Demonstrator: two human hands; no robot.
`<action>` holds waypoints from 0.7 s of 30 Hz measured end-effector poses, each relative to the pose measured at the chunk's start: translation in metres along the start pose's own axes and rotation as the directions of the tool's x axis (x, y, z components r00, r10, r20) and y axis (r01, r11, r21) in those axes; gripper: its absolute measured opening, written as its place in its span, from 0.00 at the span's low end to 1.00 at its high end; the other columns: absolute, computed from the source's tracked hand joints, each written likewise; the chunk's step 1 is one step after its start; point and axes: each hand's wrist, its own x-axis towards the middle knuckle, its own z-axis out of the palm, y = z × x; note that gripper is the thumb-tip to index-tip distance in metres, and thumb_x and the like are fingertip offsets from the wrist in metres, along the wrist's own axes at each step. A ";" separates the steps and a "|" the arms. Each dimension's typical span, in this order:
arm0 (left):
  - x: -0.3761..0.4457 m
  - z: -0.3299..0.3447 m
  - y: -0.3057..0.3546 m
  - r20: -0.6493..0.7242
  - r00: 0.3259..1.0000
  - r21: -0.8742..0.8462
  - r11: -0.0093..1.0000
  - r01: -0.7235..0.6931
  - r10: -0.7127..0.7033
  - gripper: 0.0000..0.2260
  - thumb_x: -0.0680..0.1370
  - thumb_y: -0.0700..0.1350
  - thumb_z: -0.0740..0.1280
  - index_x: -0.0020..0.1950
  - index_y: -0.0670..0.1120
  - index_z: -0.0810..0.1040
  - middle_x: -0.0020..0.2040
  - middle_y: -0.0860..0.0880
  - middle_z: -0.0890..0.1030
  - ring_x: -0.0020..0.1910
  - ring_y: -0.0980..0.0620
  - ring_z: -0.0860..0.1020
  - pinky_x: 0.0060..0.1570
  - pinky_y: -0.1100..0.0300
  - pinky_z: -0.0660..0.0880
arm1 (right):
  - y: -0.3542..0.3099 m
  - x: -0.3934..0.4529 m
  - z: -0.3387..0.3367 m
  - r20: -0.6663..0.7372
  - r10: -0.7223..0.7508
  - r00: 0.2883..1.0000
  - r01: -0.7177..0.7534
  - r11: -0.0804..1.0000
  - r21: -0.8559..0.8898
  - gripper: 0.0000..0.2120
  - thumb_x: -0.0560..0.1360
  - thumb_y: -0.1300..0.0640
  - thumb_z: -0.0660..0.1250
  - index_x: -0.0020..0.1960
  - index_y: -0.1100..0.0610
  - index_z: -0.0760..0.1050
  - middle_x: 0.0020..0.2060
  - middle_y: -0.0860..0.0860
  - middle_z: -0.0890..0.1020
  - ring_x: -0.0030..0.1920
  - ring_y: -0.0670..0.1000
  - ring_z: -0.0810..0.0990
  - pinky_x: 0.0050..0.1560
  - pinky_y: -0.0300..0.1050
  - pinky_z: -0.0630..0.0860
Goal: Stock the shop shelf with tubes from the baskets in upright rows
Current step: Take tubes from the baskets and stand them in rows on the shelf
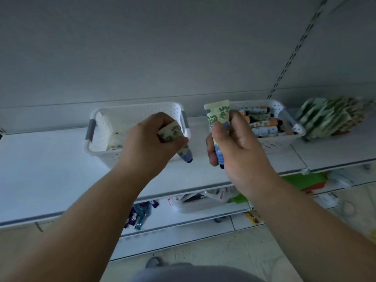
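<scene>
Shelving of white metal fills the view: a broad white shelf (50,169) with a pale back panel above it and a slotted upright strip (293,55) running up at the right. Two white perforated baskets stand on the shelf. The left basket (105,139) looks nearly bare, with perhaps one tube lying at its bottom, though the light is dim. The right basket (284,127) holds tubes with orange and black ends, lying flat. Beside it, at the far right, stands a blurred row of green packs (329,117).

The left hand (150,143) has its fingers curled round a floral tube (177,139), tilted with its dark cap pointing down toward the shelf, in front of the left basket. The right hand (234,143) pinches a second floral tube (217,121) between thumb and fingers, upright, flat end up, between the two baskets.

Lower shelves (183,216) below carry purple and blue packets (138,214), a white tray and green items. Pale floor tiles (254,251) show beneath.
</scene>
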 end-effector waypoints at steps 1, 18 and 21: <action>-0.005 0.016 0.012 0.028 1.000 -0.035 0.999 -0.002 0.003 0.08 0.70 0.47 0.75 0.41 0.55 0.76 0.30 0.58 0.78 0.29 0.62 0.74 0.24 0.72 0.65 | 0.002 -0.008 -0.017 -0.006 -0.007 1.000 0.007 1.000 0.021 0.09 0.83 0.54 0.57 0.52 0.60 0.67 0.33 0.56 0.72 0.30 0.53 0.69 0.30 0.38 0.69; -0.033 0.344 0.265 0.389 0.872 -0.209 0.951 -0.230 0.296 0.04 0.79 0.52 0.64 0.46 0.57 0.70 0.37 0.56 0.77 0.36 0.62 0.76 0.32 0.63 0.69 | 0.019 -0.108 -0.402 -0.418 0.008 0.909 -0.061 0.992 -0.114 0.07 0.81 0.50 0.58 0.53 0.53 0.71 0.40 0.51 0.79 0.36 0.51 0.77 0.38 0.43 0.75; -0.013 0.384 0.288 0.426 0.834 -0.252 0.931 -0.263 0.350 0.02 0.79 0.52 0.63 0.51 0.56 0.71 0.38 0.55 0.77 0.36 0.60 0.75 0.34 0.59 0.69 | 0.028 -0.097 -0.441 -0.467 0.009 0.884 -0.077 0.989 -0.127 0.05 0.83 0.53 0.57 0.55 0.53 0.70 0.40 0.51 0.79 0.36 0.51 0.78 0.39 0.46 0.76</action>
